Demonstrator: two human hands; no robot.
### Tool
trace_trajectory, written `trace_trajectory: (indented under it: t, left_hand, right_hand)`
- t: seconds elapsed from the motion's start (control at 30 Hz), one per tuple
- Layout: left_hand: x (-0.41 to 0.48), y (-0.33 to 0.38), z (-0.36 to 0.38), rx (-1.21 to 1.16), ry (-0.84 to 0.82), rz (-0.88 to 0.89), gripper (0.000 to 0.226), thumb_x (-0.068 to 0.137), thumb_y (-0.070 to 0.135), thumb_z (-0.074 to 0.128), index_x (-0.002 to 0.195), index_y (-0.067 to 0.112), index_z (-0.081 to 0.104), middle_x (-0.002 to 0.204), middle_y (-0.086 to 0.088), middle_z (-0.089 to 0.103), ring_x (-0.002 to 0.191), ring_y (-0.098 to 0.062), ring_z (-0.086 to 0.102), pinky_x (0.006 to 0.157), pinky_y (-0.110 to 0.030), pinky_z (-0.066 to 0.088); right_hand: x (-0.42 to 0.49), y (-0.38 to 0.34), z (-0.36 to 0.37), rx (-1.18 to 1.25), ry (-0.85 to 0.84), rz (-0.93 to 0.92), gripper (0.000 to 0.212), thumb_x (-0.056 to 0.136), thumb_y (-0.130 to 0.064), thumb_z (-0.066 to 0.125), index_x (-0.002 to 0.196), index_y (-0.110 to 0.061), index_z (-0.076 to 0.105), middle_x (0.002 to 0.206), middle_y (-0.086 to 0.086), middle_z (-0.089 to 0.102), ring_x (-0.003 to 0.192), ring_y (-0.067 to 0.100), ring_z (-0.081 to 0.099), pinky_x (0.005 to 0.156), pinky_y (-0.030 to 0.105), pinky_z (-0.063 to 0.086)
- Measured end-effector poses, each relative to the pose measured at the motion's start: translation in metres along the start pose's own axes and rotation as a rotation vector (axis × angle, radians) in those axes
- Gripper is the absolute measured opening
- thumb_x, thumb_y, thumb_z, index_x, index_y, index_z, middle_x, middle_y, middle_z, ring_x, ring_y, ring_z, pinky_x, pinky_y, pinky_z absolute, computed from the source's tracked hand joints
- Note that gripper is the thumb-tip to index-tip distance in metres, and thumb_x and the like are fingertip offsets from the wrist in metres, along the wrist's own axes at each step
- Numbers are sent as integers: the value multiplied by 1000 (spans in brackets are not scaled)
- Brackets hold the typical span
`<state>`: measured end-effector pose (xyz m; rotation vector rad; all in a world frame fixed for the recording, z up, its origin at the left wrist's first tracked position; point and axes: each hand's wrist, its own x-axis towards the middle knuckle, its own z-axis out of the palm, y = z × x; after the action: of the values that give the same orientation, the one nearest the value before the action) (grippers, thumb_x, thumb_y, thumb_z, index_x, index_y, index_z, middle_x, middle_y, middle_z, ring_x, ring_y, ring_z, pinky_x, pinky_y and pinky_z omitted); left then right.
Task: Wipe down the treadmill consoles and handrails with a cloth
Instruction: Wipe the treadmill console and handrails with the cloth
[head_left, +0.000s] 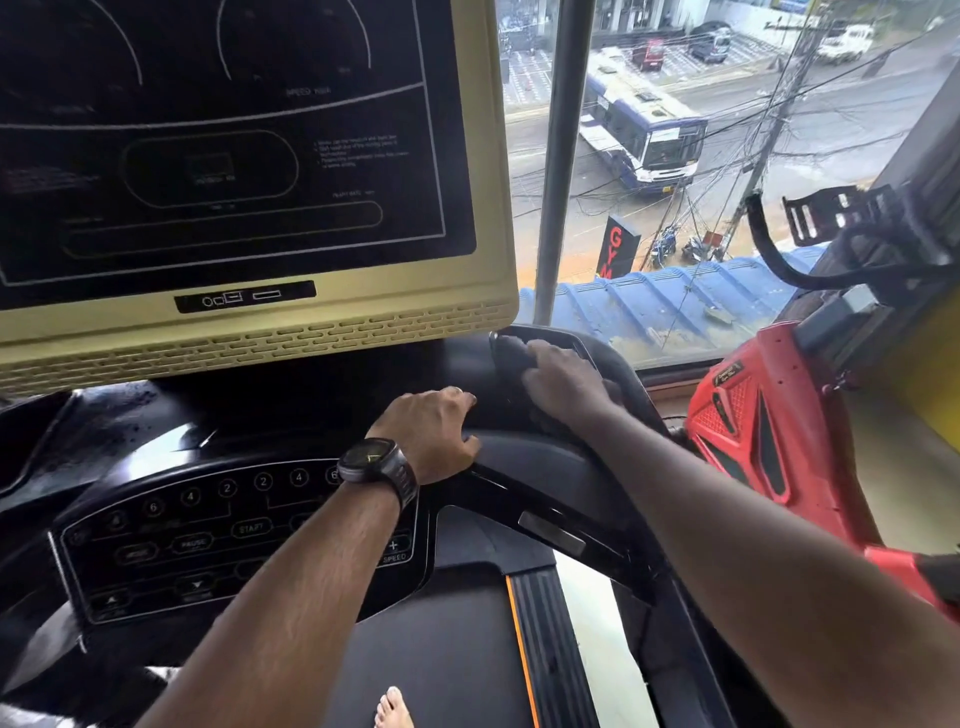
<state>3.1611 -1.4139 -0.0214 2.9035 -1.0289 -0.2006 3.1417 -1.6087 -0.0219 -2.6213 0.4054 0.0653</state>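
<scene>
Where the frame begins at the upper left, a dark display screen (223, 156) with faint white outlines sits in a beige plastic housing (260, 338) whose lower edge is slotted with vents. Below it, at lower left, a glossy black button panel (197, 540) shows numbered round keys and keys marked START, PAUSE and SPEED.

The left forearm crosses this panel from the bottom centre and carries a dark wristwatch (376, 462). The left hand (431, 431), at the centre of the frame, grips a black moulded console bar (519, 452): its fingers curl over the far side and the thumb lies along the near edge.

At the bottom centre, a bare foot (393, 709) stands on the black treadmill belt (441, 649), which has an orange stripe along its right edge.

Just right of centre, beneath the housing's lower right corner, the right hand (563, 382) presses a dark bunched cloth (511, 358) against the console's upper right corner, fingers bent around the bundle. A black angled handrail (550, 525) with a metal plate runs down from there towards the lower right.

Beyond it, a grey window post (563, 156) rises to the top edge. Through the glass, a white and blue bus (639, 124) stands on a wet street at upper right, above a black GYM sign (618, 252) and a blue corrugated roof (675, 301). At the right edge is a red perforated machine shroud (769, 431).
</scene>
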Motion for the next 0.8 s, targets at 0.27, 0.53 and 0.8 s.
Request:
trace_trajectory:
  t: [0.27, 0.53, 0.8]
  left_hand:
    - [-1, 0, -1, 4, -4, 9, 60, 84, 45, 47, 138, 20, 54, 137, 1, 59, 120, -23, 60, 100, -41, 48]
    - [-3, 2, -3, 1, -25, -8, 59, 88, 44, 51, 142, 22, 51, 142, 3, 56, 125, -21, 57, 104, -39, 46]
    - [-6, 4, -5, 0, -37, -26, 56, 84, 46, 46, 133, 20, 57, 136, 1, 61, 121, -22, 59, 101, -41, 47]
  right_hand:
    - [-15, 5, 3, -375, -157, -203, 63, 89, -11, 46, 147, -32, 36, 126, 7, 66, 117, 31, 63, 87, 42, 46]
    - [-10, 33, -26, -758, -165, -530, 55, 98, -17, 53, 149, -36, 44, 136, -7, 63, 125, 20, 59, 101, 39, 45]
    - [31, 58, -35, -1153, -200, -764, 27, 105, -29, 51, 128, -37, 63, 127, -18, 64, 124, 12, 54, 109, 36, 29]
